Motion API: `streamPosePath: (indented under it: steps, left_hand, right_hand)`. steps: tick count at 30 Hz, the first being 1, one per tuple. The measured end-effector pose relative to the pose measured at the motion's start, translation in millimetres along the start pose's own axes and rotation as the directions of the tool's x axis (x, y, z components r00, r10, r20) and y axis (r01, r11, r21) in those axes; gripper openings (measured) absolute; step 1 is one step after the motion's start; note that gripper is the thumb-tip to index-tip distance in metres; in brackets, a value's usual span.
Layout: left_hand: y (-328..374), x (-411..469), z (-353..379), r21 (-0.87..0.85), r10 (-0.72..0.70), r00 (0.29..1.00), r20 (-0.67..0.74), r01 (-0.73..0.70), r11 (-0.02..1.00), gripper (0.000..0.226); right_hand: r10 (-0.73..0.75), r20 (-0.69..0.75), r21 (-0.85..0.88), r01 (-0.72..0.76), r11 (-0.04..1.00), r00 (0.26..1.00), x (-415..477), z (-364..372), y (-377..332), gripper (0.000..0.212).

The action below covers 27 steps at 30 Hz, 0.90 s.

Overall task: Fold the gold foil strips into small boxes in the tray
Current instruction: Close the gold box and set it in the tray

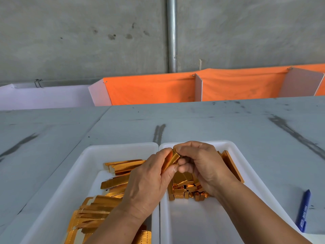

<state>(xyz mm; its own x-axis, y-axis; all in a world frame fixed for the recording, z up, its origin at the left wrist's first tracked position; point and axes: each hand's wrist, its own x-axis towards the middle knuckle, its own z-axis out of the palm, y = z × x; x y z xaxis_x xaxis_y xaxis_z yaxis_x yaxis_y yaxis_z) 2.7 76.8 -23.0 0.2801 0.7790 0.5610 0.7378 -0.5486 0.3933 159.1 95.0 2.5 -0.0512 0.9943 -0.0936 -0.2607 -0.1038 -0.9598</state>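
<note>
while both hands meet above the two white trays [235,155], left hand [149,184] and right hand [202,162] fingers curled, pinching one gold foil strip [171,160] between them, half folded

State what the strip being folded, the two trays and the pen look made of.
The strip: probably foil-faced card, mirror-gold, since it holds sharp creases and glints. The left tray and right tray: likely moulded plastic, smooth white, rounded rims. The pen: seemingly blue plastic, matte with white print.
</note>
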Motion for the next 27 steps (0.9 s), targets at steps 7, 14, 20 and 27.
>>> streamPosePath:
  steps: [7,14,20,27]
  left_hand:
    - [0.1,0.4,0.1,0.001,0.005,1.0,0.003,-0.005,1.0,0.06]
    - [-0.1,0.1,0.6,0.009,0.008,1.0,0.004,-0.008,1.0,0.059]
    - [0.2,0.2,1.1,0.005,0.005,1.0,0.017,-0.005,1.0,0.057]
    - [-0.6,0.6,1.8,0.007,-0.01,1.0,0.022,0.01,1.0,0.062]
  right_hand:
    - [0.003,-0.02,-0.025,-0.003,1.0,1.0,-1.3,2.3,-2.0,0.01]
    - [0.019,-0.03,-0.034,-0.02,0.999,0.999,-2.0,3.1,-2.8,0.01]
    - [0.03,-0.041,-0.045,-0.032,0.998,0.999,-1.8,3.3,-3.0,0.008]
    - [0.04,-0.023,-0.073,-0.042,0.996,0.999,-1.4,2.3,-3.7,0.005]
